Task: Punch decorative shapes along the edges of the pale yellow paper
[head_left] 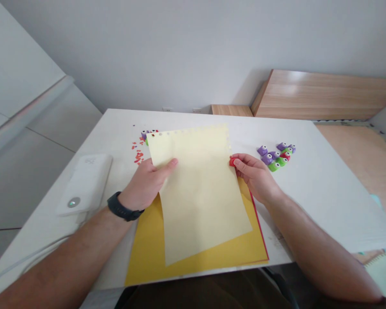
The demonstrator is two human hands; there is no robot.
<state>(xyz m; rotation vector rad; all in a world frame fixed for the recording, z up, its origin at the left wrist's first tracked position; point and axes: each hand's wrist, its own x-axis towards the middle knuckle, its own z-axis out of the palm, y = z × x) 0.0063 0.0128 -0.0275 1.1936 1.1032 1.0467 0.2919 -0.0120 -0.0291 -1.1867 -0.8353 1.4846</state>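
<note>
My left hand [144, 182] grips the left edge of a pale yellow paper sheet [202, 201], thumb on top, and lifts it slightly. My right hand [254, 176] holds a small red craft punch [233, 162] at the sheet's upper right edge. Small punched holes run along the sheet's top and upper right edges. Under the sheet lies a stack of golden-yellow paper [148, 251], with a red sheet [260, 223] showing along its right edge. A black watch [124, 207] circles my left wrist.
Several purple, green and red craft punches [276, 156] stand grouped on the white table [321, 193] to the right. More punches [144, 135] and red paper scraps [137, 153] lie left, partly behind the sheet. A white device with a cable [85, 184] sits at the left.
</note>
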